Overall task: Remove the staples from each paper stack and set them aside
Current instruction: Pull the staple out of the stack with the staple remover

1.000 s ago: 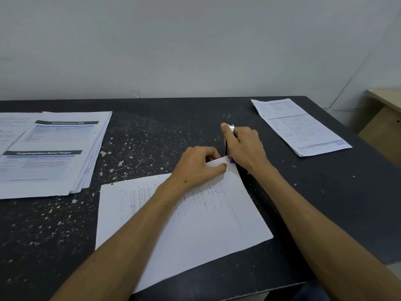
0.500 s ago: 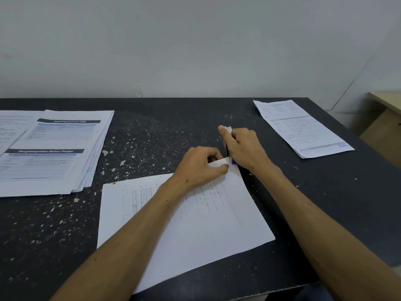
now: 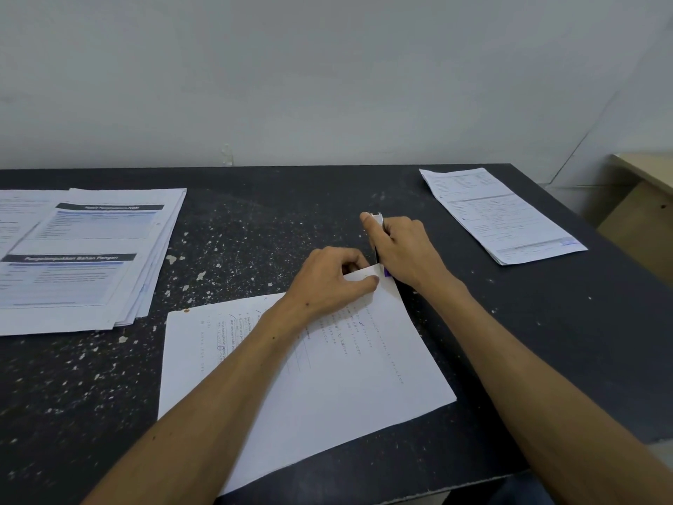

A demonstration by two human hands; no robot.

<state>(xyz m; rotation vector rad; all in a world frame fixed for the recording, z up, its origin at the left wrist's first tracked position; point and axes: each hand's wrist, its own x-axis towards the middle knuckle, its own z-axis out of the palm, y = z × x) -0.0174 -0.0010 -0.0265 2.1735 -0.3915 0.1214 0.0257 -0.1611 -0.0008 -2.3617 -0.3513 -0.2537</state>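
Paper stack (image 3: pixel 327 377) corner is pinched in my left hand (image 3: pixel 327 282); my right hand (image 3: pixel 404 249) grips the staple remover (image 3: pixel 377 227) against it.

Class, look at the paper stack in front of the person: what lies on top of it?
The left hand pinches the paper stack's far corner, its forearm lying across the sheets. The right hand holds a staple remover there. The staple is hidden.

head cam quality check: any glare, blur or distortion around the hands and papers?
Head view: light is soft and even, no glare on the dark table, only faint shadows under the arms. Wide-angle bend shows in the wall line at right. Left hand and right hand are fairly sharp, but print on the stack being worked and the left paper pile is mostly too soft to read.
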